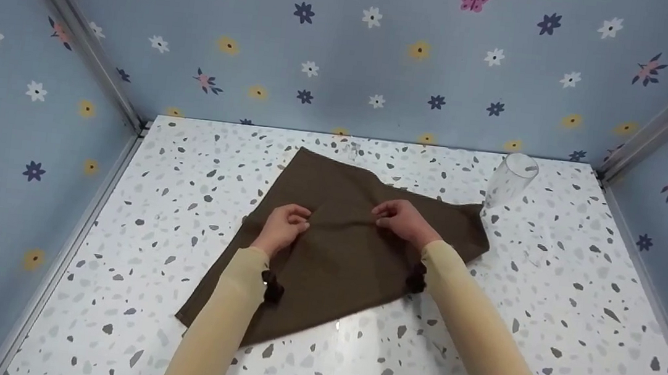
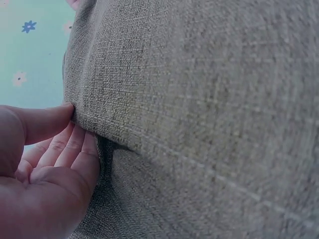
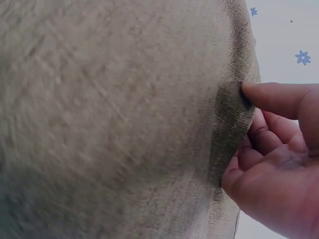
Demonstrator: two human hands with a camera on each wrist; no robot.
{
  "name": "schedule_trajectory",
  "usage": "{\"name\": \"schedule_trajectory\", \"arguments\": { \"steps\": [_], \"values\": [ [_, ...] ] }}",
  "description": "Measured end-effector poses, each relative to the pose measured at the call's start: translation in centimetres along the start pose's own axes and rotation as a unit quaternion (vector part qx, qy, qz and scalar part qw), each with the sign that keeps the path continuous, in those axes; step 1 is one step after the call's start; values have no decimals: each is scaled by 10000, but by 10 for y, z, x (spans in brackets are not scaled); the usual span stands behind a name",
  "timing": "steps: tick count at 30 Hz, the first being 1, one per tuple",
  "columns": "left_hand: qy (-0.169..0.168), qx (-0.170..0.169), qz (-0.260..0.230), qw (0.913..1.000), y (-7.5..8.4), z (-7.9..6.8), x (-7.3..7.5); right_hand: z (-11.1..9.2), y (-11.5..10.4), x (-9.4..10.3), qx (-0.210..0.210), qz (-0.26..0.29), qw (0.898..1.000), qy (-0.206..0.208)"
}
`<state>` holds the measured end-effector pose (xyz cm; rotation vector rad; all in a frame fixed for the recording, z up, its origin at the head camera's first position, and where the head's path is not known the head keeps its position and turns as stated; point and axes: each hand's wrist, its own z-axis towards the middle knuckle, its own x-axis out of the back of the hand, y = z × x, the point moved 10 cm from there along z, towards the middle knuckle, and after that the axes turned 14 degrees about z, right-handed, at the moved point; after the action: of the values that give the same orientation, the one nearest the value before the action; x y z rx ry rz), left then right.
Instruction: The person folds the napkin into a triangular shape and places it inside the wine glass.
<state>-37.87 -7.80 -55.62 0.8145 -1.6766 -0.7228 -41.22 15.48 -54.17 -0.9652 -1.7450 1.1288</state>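
Observation:
A brown cloth (image 1: 337, 275) lies spread and slanted over the speckled table, with a raised fold across its middle between the hands. My left hand (image 1: 285, 227) pinches the cloth at that fold; in the left wrist view the thumb (image 2: 47, 123) presses on top and the fingers (image 2: 75, 147) sit beneath the fabric. My right hand (image 1: 403, 219) pinches the fold's other end. The right wrist view shows its thumb (image 3: 274, 97) on the cloth (image 3: 124, 109), with curled fingers behind the edge.
A clear glass (image 1: 511, 181) stands at the back right, beside the cloth's right corner. The speckled table (image 1: 557, 310) is bounded by blue patterned panels (image 1: 349, 46) at the back and both sides.

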Motion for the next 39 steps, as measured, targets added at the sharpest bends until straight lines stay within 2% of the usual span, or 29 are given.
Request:
{"name": "schedule_trajectory", "arguments": {
  "steps": [6,11,17,23,30,39],
  "values": [
    [-146,-88,4,9999,3,-6,-8,-16,10,1,-314,-98,9994,121],
    [-238,-247,110,9994,10,-9,-13,-34,10,2,-263,-213,9990,305],
    [-537,-588,253,9965,19,-11,-24,-53,12,3,-178,-432,9982,381],
    [-661,-829,567,9927,27,-14,-30,-56,14,8,-319,-390,9983,280],
    [-792,-690,830,9910,22,-18,-28,-38,14,0,-499,111,9987,-37],
    [-1260,-133,293,9915,6,-24,-24,-31,24,-2,-654,659,9955,-168]
  ]
}}
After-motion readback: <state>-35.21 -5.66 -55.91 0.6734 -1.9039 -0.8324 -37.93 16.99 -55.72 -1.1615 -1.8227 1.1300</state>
